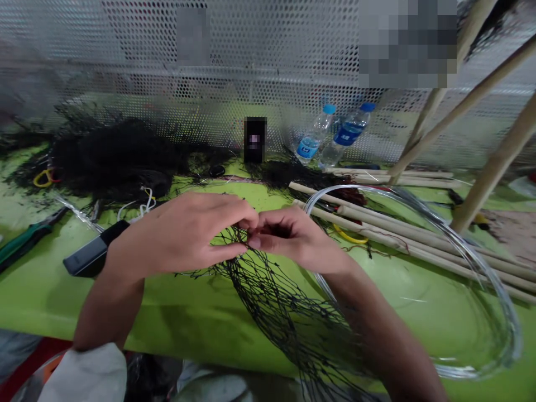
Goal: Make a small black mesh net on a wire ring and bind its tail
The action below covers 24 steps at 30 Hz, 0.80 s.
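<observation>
1. our left hand [180, 234] pinched the black net [278, 318] between thumb and fingers.
2. our right hand [304, 240] pinched the same net also, and its fingertips met the left ones.
3. the net hung from there and crossed, in our view, the near edge of the green surface [196, 329].
4. toward the right of this near edge lay a shiny coil [508, 326], partly over wooden sticks [377, 222].
5. two bottles [347, 133] were close to the far edge.
</observation>
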Each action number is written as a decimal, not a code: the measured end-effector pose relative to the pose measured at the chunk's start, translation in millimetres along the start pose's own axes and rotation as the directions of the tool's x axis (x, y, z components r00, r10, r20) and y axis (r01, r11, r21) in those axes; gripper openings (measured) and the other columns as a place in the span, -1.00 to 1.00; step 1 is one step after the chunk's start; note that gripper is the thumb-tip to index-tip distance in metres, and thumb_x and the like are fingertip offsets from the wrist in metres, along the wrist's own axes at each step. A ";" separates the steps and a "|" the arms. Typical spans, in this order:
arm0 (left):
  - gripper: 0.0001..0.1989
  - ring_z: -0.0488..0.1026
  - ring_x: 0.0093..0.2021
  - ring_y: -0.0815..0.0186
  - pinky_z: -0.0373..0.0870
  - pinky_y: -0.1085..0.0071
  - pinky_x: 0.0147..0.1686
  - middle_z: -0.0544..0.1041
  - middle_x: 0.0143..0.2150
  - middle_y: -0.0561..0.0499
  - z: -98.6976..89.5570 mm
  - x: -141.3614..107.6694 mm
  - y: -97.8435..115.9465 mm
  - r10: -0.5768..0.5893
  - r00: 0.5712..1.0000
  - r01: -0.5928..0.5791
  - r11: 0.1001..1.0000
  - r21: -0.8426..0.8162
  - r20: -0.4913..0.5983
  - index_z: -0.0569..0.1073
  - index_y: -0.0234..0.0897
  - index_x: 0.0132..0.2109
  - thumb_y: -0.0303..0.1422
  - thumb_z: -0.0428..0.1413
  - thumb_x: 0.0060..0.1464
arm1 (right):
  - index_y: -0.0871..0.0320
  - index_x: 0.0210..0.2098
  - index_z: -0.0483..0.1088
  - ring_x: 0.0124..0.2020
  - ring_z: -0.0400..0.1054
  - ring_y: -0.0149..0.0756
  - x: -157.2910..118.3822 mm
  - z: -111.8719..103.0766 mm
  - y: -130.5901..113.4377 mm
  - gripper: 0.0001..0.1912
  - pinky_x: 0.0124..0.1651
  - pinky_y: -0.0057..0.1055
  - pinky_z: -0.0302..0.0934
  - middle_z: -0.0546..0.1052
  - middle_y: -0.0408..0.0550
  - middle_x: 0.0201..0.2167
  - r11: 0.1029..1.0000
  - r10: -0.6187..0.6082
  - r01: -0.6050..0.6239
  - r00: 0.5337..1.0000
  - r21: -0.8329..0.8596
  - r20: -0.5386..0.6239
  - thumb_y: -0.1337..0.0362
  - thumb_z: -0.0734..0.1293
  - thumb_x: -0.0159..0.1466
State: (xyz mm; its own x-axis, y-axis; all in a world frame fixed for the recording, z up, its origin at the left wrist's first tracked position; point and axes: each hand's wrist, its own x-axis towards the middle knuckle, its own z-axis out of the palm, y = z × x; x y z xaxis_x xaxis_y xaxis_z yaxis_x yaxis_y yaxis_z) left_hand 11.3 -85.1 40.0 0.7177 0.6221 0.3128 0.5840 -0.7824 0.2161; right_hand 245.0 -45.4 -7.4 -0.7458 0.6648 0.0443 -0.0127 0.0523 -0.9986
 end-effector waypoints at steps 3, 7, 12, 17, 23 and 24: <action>-0.88 0.56 -0.18 0.32 0.35 0.38 -0.16 0.64 -0.14 0.06 1.1 1.5 0.3 0.042 0.999 -0.042 0.998 0.037 -0.004 0.46 -0.20 -0.01 -0.37 0.21 0.34 | 0.25 -0.39 0.54 -0.50 0.01 -0.50 0.2 0.1 -0.5 -0.75 -0.45 -0.45 -0.13 0.29 -0.27 -0.57 1.000 0.005 -0.005 1.000 0.022 0.009 0.20 0.57 0.21; -0.90 0.52 -0.27 0.33 0.30 0.36 -0.22 0.61 -0.24 0.08 3.7 3.2 0.2 0.090 0.995 -0.086 0.992 0.093 -0.043 0.47 -0.21 -0.02 -0.40 0.20 0.35 | 0.25 -0.39 0.55 -0.48 0.08 -0.50 -0.2 -1.2 -3.0 -0.77 -0.39 -0.45 -0.03 0.36 -0.25 -0.53 0.999 -0.012 0.012 1.000 0.031 -0.010 0.21 0.56 0.21; -0.95 0.51 -0.29 0.32 0.29 0.35 -0.24 0.60 -0.27 0.08 5.7 4.0 -0.5 0.056 0.997 -0.053 0.996 0.078 -0.043 0.47 -0.18 -0.06 -0.39 0.16 0.35 | 0.23 -0.37 0.58 -0.42 0.18 -0.46 0.2 -3.2 -2.9 -0.78 -0.32 -0.44 0.04 0.45 -0.21 -0.48 0.999 -0.005 0.007 0.999 0.045 -0.039 0.19 0.56 0.20; -0.90 0.53 -0.27 0.31 0.30 0.36 -0.23 0.63 -0.21 0.07 7.8 4.5 -2.1 0.019 1.000 -0.018 0.997 0.077 -0.014 0.46 -0.16 -0.03 -0.37 0.17 0.33 | 0.22 -0.34 0.61 -0.44 0.17 -0.49 0.3 -2.3 -2.0 -0.87 -0.31 -0.44 0.05 0.44 -0.23 -0.48 0.997 -0.016 0.020 0.999 0.077 -0.040 0.26 0.52 0.23; -0.85 0.54 -0.26 0.31 0.28 0.37 -0.26 0.63 -0.19 0.06 9.7 4.8 -1.8 0.010 1.000 -0.009 0.998 0.062 -0.010 0.45 -0.15 0.00 -0.39 0.18 0.30 | 0.23 -0.33 0.62 -0.51 0.01 -0.52 0.0 -2.1 -0.2 -0.85 -0.40 -0.43 -0.07 0.37 -0.25 -0.51 0.996 -0.033 0.036 0.999 0.082 -0.041 0.24 0.50 0.25; -0.85 0.54 -0.26 0.30 0.29 0.36 -0.25 0.63 -0.19 0.06 9.9 4.6 -1.7 0.008 1.000 -0.007 0.998 0.059 -0.012 0.44 -0.15 0.00 -0.40 0.17 0.31 | 0.24 -0.33 0.61 -0.51 0.01 -0.52 -0.1 -2.5 0.2 -0.84 -0.42 -0.43 -0.09 0.37 -0.25 -0.51 0.996 -0.028 0.031 0.999 0.078 -0.041 0.24 0.50 0.24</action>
State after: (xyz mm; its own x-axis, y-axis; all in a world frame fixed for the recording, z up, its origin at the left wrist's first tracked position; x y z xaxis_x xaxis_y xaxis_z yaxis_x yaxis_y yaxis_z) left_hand 17.4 -80.6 31.8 0.7174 0.6157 0.3258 0.6003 -0.7837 0.1592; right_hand 246.7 -43.6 -7.6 -0.7170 0.6932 0.0732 -0.0879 0.0143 -0.9960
